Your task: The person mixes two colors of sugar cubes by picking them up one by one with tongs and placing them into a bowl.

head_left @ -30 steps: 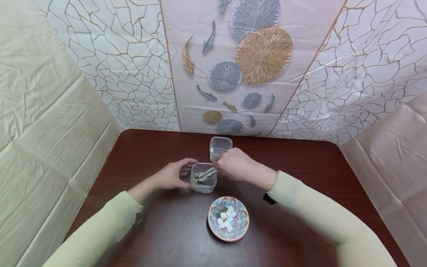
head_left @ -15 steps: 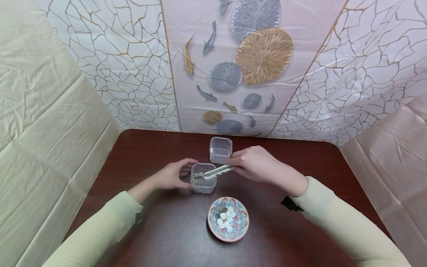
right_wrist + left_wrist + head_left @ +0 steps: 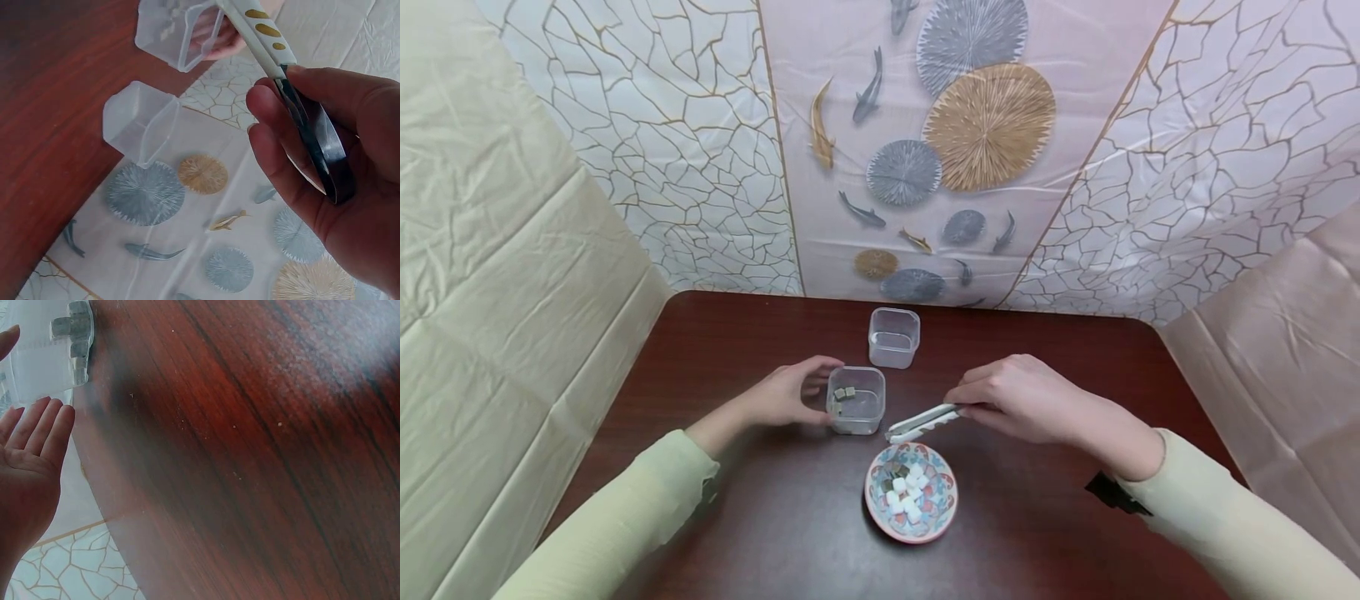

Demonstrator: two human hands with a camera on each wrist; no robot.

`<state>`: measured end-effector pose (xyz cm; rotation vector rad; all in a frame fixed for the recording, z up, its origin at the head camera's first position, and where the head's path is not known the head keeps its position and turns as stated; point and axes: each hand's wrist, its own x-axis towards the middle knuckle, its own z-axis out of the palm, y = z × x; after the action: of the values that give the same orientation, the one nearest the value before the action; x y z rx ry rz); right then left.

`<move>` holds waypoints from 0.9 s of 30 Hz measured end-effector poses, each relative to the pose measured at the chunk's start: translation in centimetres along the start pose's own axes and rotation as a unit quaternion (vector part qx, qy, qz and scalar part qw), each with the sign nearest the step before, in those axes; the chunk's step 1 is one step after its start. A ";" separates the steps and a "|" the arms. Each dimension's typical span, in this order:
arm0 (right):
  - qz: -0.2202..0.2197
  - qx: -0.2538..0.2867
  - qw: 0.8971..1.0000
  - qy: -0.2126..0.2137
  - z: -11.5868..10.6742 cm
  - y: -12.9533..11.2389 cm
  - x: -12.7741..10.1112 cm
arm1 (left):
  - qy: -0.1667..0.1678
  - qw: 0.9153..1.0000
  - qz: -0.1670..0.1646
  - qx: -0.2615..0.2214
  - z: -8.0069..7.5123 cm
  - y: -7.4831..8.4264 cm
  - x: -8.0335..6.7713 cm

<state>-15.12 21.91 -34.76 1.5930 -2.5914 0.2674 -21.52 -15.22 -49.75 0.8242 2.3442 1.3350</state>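
My right hand (image 3: pixel 1018 396) pinches a pair of tongs (image 3: pixel 922 422) with white tips and a metal spring end, the latter lying in the palm in the right wrist view. The tips hang above the far rim of a patterned plate (image 3: pixel 880 518), with nothing visible between them. White cubes (image 3: pixel 912 492) and some dark cubes (image 3: pixel 889 484) lie on the plate. At the left side of a clear square container (image 3: pixel 874 408), my left hand (image 3: pixel 786 393) has thumb and fairly straight fingers spread along the wall. Several grey cubes (image 3: pixel 61 327) lie inside that container.
A second clear container (image 3: pixel 892 354) stands just behind the first. Everything rests on a dark red-brown table (image 3: pixel 760 517). A patterned cloth (image 3: pixel 820 267) hangs at the table's back edge, with plain cloth on both sides.
My right hand has drawn the tongs out of the near container, moving right and toward me, to above the plate's far rim. The left hand, containers and plate have stayed in place.
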 end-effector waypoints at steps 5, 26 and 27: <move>-0.004 0.011 1.000 -0.014 0.4 -0.5 -1.1 | -0.001 1.000 -0.008 0.001 -0.1 0.1 0.0; 0.040 0.043 0.996 -0.074 2.3 -0.6 -1.8 | -0.002 1.000 -0.003 -0.002 -0.1 0.2 -0.1; 0.042 0.043 0.996 -0.072 2.2 -0.5 -1.7 | -0.002 1.000 -0.003 -0.003 -0.1 0.1 -0.1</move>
<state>-13.88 22.73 -37.14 1.5891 -2.7962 0.2843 -21.46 -15.24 -49.59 0.8177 2.3365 1.3351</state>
